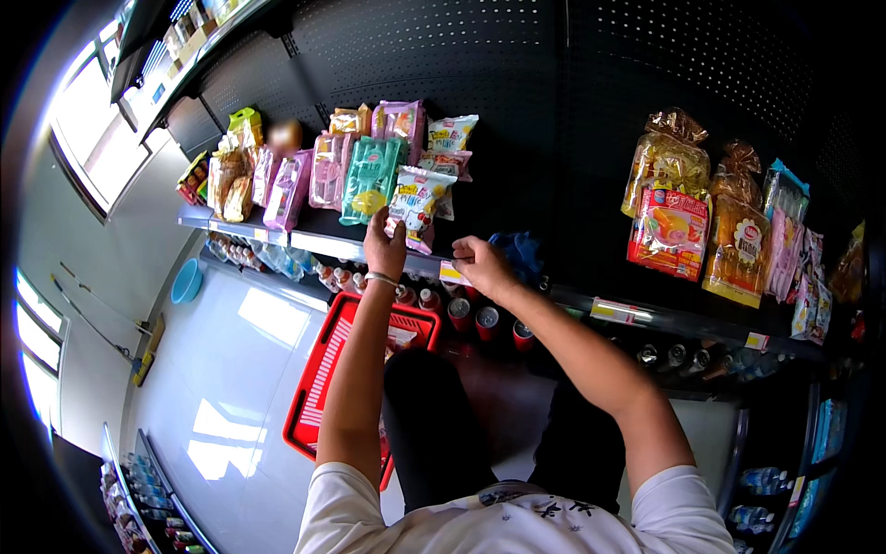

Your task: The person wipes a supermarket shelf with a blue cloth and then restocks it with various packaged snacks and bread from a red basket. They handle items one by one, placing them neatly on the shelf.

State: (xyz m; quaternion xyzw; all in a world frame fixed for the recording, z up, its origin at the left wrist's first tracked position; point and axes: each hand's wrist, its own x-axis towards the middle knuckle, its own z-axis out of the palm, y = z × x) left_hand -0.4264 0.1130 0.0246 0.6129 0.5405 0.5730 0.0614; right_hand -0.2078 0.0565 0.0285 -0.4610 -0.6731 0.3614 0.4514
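Note:
My left hand (385, 246), with a bangle on its wrist, touches the lower left side of a white snack packet (419, 197) at the front of the black shelf; whether it grips the packet is hard to tell. Beside that packet stands a green pastry package (370, 180), with pink packages (331, 170) to its left. More small packets (451, 133) are behind it. My right hand (477, 260) is at the shelf edge, right of the packet, its fingers curled and apart from the goods. A crumpled blue item (518, 255) lies just beyond it.
Bagged breads (670, 228) stand on the shelf at right. Below the shelf edge (623, 311) are drink cans (487, 318) and bottles (344, 279). A red shopping basket (311, 388) with packets sits on the floor by my legs. A blue basin (187, 281) and brooms (149, 353) are at left.

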